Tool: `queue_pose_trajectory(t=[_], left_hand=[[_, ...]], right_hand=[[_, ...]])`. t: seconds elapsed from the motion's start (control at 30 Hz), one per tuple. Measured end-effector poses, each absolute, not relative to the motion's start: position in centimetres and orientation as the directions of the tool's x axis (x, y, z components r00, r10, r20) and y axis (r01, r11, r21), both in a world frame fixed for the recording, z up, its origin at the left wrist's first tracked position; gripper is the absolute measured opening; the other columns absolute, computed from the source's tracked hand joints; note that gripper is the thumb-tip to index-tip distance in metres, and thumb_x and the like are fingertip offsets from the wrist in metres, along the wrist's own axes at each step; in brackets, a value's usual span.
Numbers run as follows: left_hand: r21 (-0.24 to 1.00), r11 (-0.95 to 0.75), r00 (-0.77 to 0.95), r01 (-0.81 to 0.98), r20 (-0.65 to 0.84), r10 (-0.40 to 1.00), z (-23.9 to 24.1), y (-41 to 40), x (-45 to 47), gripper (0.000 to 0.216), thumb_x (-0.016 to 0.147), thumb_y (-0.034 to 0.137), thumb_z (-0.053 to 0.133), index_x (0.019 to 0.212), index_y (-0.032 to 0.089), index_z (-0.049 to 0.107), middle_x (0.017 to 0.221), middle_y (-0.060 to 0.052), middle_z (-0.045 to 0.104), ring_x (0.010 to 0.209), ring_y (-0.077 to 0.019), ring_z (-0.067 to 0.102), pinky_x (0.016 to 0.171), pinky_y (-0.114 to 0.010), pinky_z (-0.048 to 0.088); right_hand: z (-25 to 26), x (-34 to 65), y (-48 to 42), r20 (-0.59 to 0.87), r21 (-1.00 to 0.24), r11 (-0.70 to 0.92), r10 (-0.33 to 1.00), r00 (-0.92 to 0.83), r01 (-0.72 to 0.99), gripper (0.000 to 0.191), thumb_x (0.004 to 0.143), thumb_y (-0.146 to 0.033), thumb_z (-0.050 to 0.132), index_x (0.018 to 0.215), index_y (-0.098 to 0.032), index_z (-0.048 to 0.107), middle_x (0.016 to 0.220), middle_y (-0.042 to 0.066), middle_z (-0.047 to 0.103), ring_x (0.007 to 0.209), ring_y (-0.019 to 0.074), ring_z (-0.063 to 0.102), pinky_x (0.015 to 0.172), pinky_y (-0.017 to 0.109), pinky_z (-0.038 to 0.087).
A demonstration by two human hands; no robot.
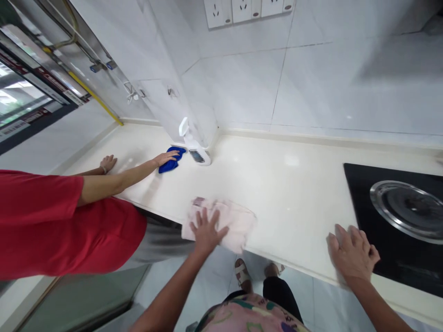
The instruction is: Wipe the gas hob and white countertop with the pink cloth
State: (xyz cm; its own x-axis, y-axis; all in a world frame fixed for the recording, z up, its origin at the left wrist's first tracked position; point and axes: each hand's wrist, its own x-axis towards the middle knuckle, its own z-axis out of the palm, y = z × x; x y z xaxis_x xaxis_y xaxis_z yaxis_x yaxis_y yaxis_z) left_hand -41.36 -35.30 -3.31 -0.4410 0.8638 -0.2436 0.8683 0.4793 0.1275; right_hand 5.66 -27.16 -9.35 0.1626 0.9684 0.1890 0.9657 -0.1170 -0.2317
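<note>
My left hand (206, 232) lies with spread fingers on a pale pink cloth (238, 221), pressing it to the white countertop (277, 189) at its front edge. The cloth's outline is a little blurred, and one corner hangs over the edge. Farther right, my right hand (353, 252) rests on the counter beside the black cooktop (387, 249). Its fingers are bent but apart, with nothing in them.
At my left a co-worker in a red shirt (44, 221) presses a blue cloth (169, 165) on the counter. A white spray bottle (199, 154) stands by the wall corner. Wall sockets (242, 11) are above, and a yellow pipe (97, 99) runs at the left.
</note>
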Motion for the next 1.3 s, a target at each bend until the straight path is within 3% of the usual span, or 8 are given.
queue_pose_trajectory(t=[0.1, 0.23, 0.53, 0.83, 0.97, 1.13, 1.3], left_hand=[[0.093, 0.674, -0.64, 0.733, -0.238, 0.73, -2.1, -33.4, -47.2, 0.08, 0.09, 0.073, 0.052, 0.16, 0.037, 0.037, 0.175, -0.013, 0.011, 0.159, -0.0462, 0.007, 0.119, -0.075, 0.013], [0.097, 0.763, -0.741, 0.64, -0.185, 0.645, -1.9, -30.3, -48.6, 0.08, 0.093, 0.072, 0.045, 0.162, 0.031, 0.035, 0.174, -0.018, 0.012, 0.158, -0.0497, 0.009, 0.119, -0.075, 0.013], [0.162, 0.51, -0.49, 0.845, -0.149, 0.859, -3.9, -24.6, -38.0, 0.085, 0.087, 0.072, 0.057, 0.16, 0.033, 0.038, 0.174, -0.019, 0.014, 0.157, -0.0523, 0.004, 0.118, -0.078, 0.007], [0.211, 0.568, -0.523, 0.796, -0.233, 0.82, -1.3, -11.9, -38.5, 0.088, 0.09, 0.074, 0.048, 0.163, 0.028, 0.032, 0.175, -0.018, 0.003, 0.157, -0.0539, -0.001, 0.117, -0.079, 0.006], [0.227, 0.35, -0.31, 0.909, -0.196, 0.93, -2.7, -12.6, -31.2, 0.083, 0.091, 0.07, 0.051, 0.162, 0.03, 0.034, 0.175, -0.017, 0.007, 0.158, -0.0504, -0.001, 0.12, -0.075, 0.004], [0.322, 0.044, 0.016, 0.946, -0.181, 0.983, -4.3, -20.0, -21.9, 0.086, 0.087, 0.073, 0.057, 0.161, 0.035, 0.035, 0.175, -0.013, 0.005, 0.158, -0.0506, -0.005, 0.118, -0.079, -0.002], [0.374, -0.117, 0.195, 0.92, -0.178, 0.965, -4.7, -28.9, -22.9, 0.076, 0.089, 0.073, 0.055, 0.158, 0.042, 0.04, 0.176, -0.008, 0.005, 0.16, -0.0449, 0.0, 0.121, -0.075, -0.002]], right_hand=[[-9.3, 5.5, -27.2, 0.227, -0.233, -0.104, 0.961, 0.158, 0.967, 0.056, 0.1, -0.055, 0.033, 0.137, -0.025, 0.062, 0.156, 0.017, 0.048, 0.15, 0.0354, 0.035, 0.116, 0.063, 0.024], [-9.4, 5.5, -27.1, 0.232, -0.223, -0.097, 0.961, 0.15, 0.97, 0.053, 0.099, -0.052, 0.036, 0.137, -0.026, 0.062, 0.155, 0.017, 0.049, 0.149, 0.0366, 0.036, 0.114, 0.065, 0.026], [-9.5, 5.1, -27.1, 0.311, -0.209, -0.064, 0.942, 0.128, 0.976, 0.053, 0.1, -0.052, 0.034, 0.136, -0.024, 0.062, 0.153, 0.018, 0.051, 0.148, 0.038, 0.038, 0.113, 0.066, 0.027], [-9.6, 4.9, -26.5, 0.363, -0.134, -0.054, 0.927, 0.1, 0.989, 0.049, 0.103, -0.048, 0.035, 0.132, -0.021, 0.064, 0.152, 0.018, 0.052, 0.148, 0.0345, 0.038, 0.115, 0.061, 0.025], [-9.6, 5.1, -26.5, 0.348, -0.148, -0.046, 0.933, 0.096, 0.988, 0.047, 0.103, -0.046, 0.039, 0.134, -0.02, 0.063, 0.154, 0.018, 0.051, 0.148, 0.0344, 0.037, 0.116, 0.06, 0.023], [-10.1, 6.1, -26.5, 0.36, -0.214, -0.021, 0.928, 0.099, 0.977, 0.05, 0.105, -0.047, 0.032, 0.131, -0.02, 0.064, 0.149, 0.015, 0.057, 0.147, 0.0321, 0.039, 0.116, 0.056, 0.023], [-10.2, 6.8, -26.7, 0.372, -0.279, -0.001, 0.922, 0.109, 0.96, 0.05, 0.105, -0.044, 0.028, 0.123, -0.019, 0.067, 0.143, 0.014, 0.062, 0.144, 0.0302, 0.043, 0.114, 0.052, 0.024]])
